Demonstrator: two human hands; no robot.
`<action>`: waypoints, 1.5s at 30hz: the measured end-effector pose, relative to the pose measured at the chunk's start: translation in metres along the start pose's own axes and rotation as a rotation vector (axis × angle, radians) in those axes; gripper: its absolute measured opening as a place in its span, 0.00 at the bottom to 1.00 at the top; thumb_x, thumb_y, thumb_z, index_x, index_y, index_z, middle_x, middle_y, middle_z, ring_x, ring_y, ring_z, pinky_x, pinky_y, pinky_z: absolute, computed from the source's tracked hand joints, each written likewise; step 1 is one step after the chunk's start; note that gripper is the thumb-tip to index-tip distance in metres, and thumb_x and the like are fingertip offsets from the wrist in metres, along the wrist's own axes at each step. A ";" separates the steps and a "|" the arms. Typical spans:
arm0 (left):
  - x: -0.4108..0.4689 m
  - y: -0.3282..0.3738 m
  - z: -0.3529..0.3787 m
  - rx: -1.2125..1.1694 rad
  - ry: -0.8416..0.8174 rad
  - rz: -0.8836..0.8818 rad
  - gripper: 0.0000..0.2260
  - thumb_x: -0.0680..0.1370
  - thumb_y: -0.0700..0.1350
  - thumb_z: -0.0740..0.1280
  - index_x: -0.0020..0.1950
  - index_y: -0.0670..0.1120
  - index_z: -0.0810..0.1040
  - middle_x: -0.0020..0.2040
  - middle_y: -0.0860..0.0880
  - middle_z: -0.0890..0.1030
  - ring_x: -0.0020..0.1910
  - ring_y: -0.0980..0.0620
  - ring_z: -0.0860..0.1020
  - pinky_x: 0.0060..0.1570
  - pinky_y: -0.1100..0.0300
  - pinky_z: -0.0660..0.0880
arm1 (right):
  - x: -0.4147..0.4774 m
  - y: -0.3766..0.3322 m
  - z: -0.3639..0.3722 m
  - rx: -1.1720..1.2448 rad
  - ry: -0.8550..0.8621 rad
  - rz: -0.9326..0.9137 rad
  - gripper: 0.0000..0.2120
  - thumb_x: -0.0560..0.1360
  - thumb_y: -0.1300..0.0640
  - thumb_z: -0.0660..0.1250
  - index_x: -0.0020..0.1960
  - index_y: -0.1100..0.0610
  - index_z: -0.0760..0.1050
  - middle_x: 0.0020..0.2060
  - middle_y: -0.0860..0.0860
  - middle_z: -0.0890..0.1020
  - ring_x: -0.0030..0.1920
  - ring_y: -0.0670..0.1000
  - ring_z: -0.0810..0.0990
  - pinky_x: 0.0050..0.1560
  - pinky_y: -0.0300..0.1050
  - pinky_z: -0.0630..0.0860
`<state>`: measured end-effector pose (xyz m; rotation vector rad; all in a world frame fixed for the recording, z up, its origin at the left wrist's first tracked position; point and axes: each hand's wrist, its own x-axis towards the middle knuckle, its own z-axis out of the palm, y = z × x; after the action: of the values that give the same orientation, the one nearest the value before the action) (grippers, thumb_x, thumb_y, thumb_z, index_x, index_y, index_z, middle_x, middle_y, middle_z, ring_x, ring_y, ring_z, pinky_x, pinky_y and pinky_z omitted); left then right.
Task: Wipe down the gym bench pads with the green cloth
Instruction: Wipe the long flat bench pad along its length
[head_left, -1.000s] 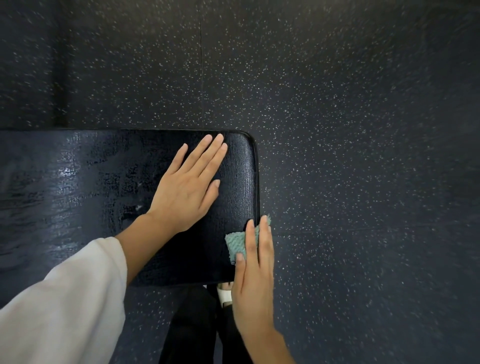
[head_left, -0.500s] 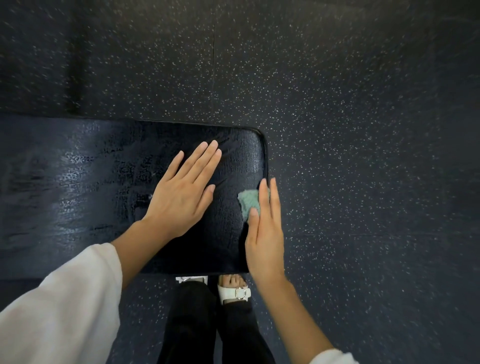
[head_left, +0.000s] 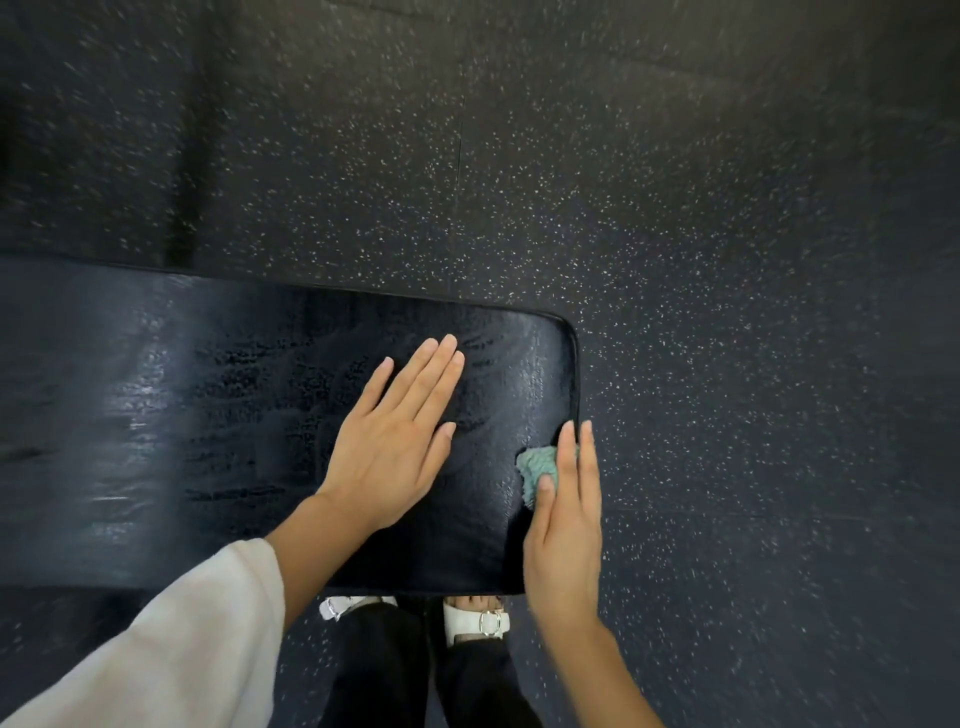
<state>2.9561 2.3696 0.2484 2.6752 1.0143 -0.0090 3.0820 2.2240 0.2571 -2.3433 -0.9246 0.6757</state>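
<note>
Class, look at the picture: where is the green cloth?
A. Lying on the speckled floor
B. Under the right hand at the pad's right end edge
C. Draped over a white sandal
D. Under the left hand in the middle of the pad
B: the green cloth sits pressed beneath the right hand at the bench pad's right end edge, while the left hand lies flat and bare on the pad.

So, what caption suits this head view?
Right hand presses green cloth on bench pad; left hand lies flat.

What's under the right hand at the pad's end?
The green cloth sits bunched under the right hand, pressed at the right edge of the bench pad. Only its left part shows; the rest, and the pad edge beneath, are covered.
</note>
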 end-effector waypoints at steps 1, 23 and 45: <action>0.000 -0.002 -0.001 -0.002 -0.002 0.009 0.26 0.83 0.51 0.47 0.79 0.43 0.55 0.80 0.48 0.54 0.79 0.51 0.52 0.75 0.48 0.54 | 0.013 -0.005 -0.001 -0.019 -0.006 -0.006 0.24 0.82 0.44 0.41 0.78 0.45 0.48 0.77 0.37 0.46 0.77 0.42 0.47 0.75 0.42 0.52; 0.012 -0.001 -0.001 -0.069 0.062 -0.231 0.26 0.82 0.51 0.50 0.79 0.44 0.57 0.80 0.49 0.56 0.78 0.52 0.55 0.74 0.48 0.56 | 0.086 -0.025 -0.017 -0.278 -0.264 -0.346 0.24 0.82 0.51 0.44 0.78 0.51 0.53 0.78 0.43 0.50 0.78 0.50 0.41 0.75 0.62 0.48; 0.034 0.012 -0.004 -0.125 0.201 -0.862 0.27 0.82 0.52 0.50 0.79 0.42 0.56 0.80 0.47 0.54 0.79 0.50 0.53 0.75 0.48 0.54 | 0.162 -0.071 -0.023 -0.555 -0.609 -0.639 0.32 0.77 0.32 0.31 0.77 0.43 0.40 0.77 0.41 0.48 0.78 0.51 0.48 0.76 0.54 0.48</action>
<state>2.9892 2.3839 0.2523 1.9583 2.0615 0.1451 3.1669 2.3793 0.2778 -2.0569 -2.2466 0.9501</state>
